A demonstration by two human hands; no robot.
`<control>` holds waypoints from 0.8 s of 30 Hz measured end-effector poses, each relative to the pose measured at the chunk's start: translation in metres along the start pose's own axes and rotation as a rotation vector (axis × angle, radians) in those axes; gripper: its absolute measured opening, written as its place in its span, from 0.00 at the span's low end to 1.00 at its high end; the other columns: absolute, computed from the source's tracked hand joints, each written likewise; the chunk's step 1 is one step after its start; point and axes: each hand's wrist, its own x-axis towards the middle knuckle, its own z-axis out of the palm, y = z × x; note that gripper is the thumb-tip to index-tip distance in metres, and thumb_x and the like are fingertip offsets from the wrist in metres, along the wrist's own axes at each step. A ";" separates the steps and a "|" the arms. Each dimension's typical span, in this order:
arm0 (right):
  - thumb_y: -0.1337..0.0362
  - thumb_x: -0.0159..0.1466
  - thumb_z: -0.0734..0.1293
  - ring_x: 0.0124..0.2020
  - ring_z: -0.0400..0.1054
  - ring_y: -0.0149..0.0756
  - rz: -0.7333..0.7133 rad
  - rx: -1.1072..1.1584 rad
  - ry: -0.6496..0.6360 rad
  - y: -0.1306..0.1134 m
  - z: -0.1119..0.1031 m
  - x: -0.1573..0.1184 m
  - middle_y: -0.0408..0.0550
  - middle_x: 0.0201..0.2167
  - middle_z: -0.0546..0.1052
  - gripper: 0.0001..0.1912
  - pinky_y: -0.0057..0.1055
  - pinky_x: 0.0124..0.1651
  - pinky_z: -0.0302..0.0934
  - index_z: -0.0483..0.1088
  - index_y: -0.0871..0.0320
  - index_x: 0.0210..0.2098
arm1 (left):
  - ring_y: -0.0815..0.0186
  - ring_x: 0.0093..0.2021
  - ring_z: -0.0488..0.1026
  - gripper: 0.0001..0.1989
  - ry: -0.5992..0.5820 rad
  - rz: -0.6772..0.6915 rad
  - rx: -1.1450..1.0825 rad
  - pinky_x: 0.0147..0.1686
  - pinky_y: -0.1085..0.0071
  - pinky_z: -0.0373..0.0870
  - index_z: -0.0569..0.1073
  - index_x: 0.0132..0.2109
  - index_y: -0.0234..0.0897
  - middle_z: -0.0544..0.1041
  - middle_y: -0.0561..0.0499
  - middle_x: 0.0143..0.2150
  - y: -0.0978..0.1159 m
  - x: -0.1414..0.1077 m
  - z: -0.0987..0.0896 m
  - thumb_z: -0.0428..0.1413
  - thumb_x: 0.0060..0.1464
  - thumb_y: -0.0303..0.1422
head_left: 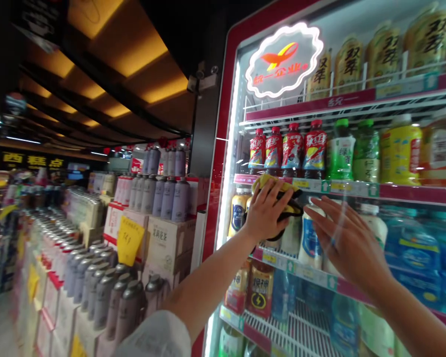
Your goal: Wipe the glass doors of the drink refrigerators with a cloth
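My left hand (265,210) presses a yellow cloth (294,199) with dark edging against the glass door (342,198) of a drinks fridge. Its fingers are spread over the cloth, which is bunched beneath them. To the right, my right hand (351,238) is open, its fingers stretched out and a little blurred. It holds nothing and is close to the glass; I cannot tell whether it touches. Behind the glass, a white bottle with a blue label (310,240) shows between my two hands.
A red fridge frame (223,139) with a bright light strip runs along the left of the glass. Shelves hold red-capped bottles (292,148) and other drinks. Left of the fridge stand stacked cartons (168,243) topped with silver-lidded cans (131,302), with yellow price cards (129,240).
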 end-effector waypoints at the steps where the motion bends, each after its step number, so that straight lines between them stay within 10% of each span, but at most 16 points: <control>1: 0.63 0.72 0.59 0.64 0.68 0.52 0.002 0.002 0.004 -0.002 0.002 0.000 0.50 0.61 0.75 0.20 0.59 0.64 0.62 0.72 0.48 0.60 | 0.49 0.77 0.45 0.34 0.020 -0.064 0.013 0.73 0.47 0.47 0.59 0.72 0.39 0.54 0.42 0.76 -0.009 -0.001 -0.002 0.51 0.64 0.47; 5: 0.61 0.73 0.59 0.64 0.68 0.54 -0.015 0.008 0.015 -0.009 0.003 -0.009 0.52 0.61 0.76 0.20 0.59 0.63 0.64 0.71 0.50 0.61 | 0.47 0.77 0.45 0.32 0.114 -0.388 0.079 0.71 0.45 0.52 0.57 0.72 0.32 0.53 0.35 0.75 -0.020 -0.042 -0.003 0.47 0.67 0.42; 8: 0.63 0.72 0.60 0.64 0.67 0.53 -0.051 -0.002 0.022 -0.014 0.008 -0.009 0.51 0.61 0.75 0.20 0.60 0.66 0.60 0.70 0.49 0.61 | 0.44 0.76 0.46 0.35 0.049 -0.283 0.068 0.71 0.42 0.50 0.57 0.73 0.32 0.55 0.33 0.74 -0.010 -0.073 0.001 0.51 0.65 0.43; 12: 0.65 0.72 0.61 0.64 0.68 0.51 -0.077 -0.019 0.027 -0.022 0.016 0.002 0.53 0.60 0.76 0.19 0.59 0.69 0.57 0.70 0.52 0.60 | 0.47 0.75 0.49 0.35 -0.019 -0.140 0.019 0.73 0.43 0.44 0.57 0.73 0.37 0.59 0.39 0.73 -0.029 -0.056 -0.005 0.52 0.63 0.45; 18: 0.66 0.72 0.60 0.65 0.66 0.51 -0.038 -0.043 0.004 -0.029 0.021 -0.007 0.53 0.61 0.74 0.19 0.59 0.69 0.58 0.70 0.54 0.60 | 0.47 0.74 0.52 0.30 0.138 -0.600 0.072 0.70 0.43 0.51 0.59 0.71 0.31 0.59 0.32 0.72 -0.060 -0.065 -0.010 0.47 0.67 0.40; 24: 0.66 0.72 0.60 0.66 0.66 0.52 -0.036 0.008 -0.004 -0.036 0.029 -0.013 0.54 0.61 0.75 0.18 0.60 0.69 0.58 0.70 0.55 0.60 | 0.46 0.74 0.51 0.32 0.078 -0.561 0.058 0.70 0.41 0.52 0.57 0.72 0.34 0.57 0.33 0.72 -0.041 -0.101 -0.003 0.51 0.66 0.40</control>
